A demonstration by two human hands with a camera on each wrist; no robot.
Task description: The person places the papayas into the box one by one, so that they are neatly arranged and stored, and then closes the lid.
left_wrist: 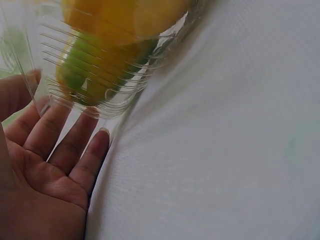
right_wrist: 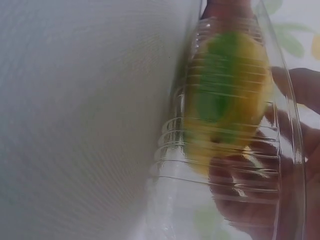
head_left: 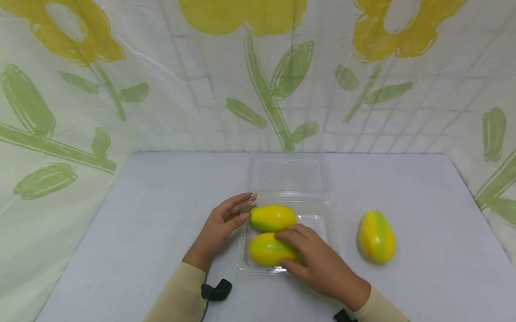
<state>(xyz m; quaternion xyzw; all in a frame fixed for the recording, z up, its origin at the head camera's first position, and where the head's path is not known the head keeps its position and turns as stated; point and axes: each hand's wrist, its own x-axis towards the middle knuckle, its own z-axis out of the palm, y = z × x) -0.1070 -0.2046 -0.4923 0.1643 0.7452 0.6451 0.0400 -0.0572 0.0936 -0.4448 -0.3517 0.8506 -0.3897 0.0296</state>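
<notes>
An opened clear plastic clamshell box (head_left: 320,229) stands mid-table, its base holding two smooth yellow-green oval fruits, mango- or papaya-like. The far fruit (head_left: 273,218) lies crosswise in the base. In front of it is the near fruit (head_left: 267,250), gripped by my right hand (head_left: 322,263) with fingers over its top right and thumb on its near side. My left hand (head_left: 220,227) is at the box's left side. In the left wrist view, its fairly straight fingers (left_wrist: 75,140) touch the ribbed wall. The right wrist view shows a fruit (right_wrist: 225,85) through the clear wall.
A third yellow-green fruit (head_left: 377,236) lies on the white table (head_left: 432,290), right of the box. The clear lid (head_left: 288,175) lies folded back behind the base. A flower-printed curtain (head_left: 177,102) hangs beyond the table's back edge.
</notes>
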